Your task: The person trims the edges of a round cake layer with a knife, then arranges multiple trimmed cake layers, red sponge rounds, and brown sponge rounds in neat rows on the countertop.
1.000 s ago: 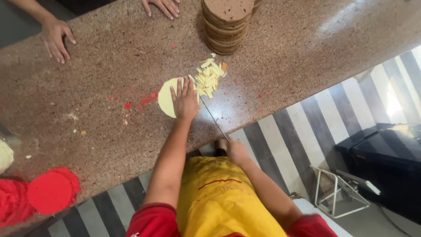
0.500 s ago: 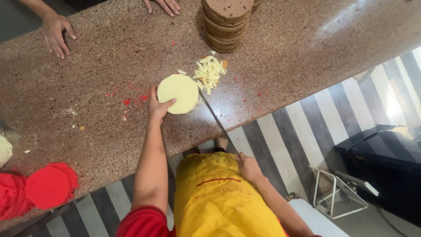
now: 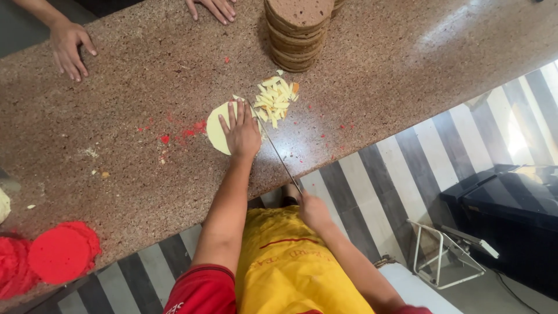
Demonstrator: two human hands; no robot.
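My left hand (image 3: 241, 131) lies flat, fingers spread, on a pale yellow round disc (image 3: 216, 129) on the speckled brown counter (image 3: 378, 64). My right hand (image 3: 314, 210) grips the handle of a long thin knife (image 3: 278, 156) just past the counter's near edge. The blade runs up along the right side of my left hand, at the disc's right edge. A small heap of pale yellow cut strips (image 3: 274, 100) lies just beyond the blade tip.
A tall stack of brown round discs (image 3: 296, 32) stands at the counter's far side. Red discs (image 3: 61, 251) sit at the lower left, with red crumbs (image 3: 186, 131) near the yellow disc. Another person's hands (image 3: 70, 46) rest on the far left edge. A striped floor lies below.
My left hand moved from the disc's left rim onto its top, pressing it flat. The knife blade came in against the disc's right side.
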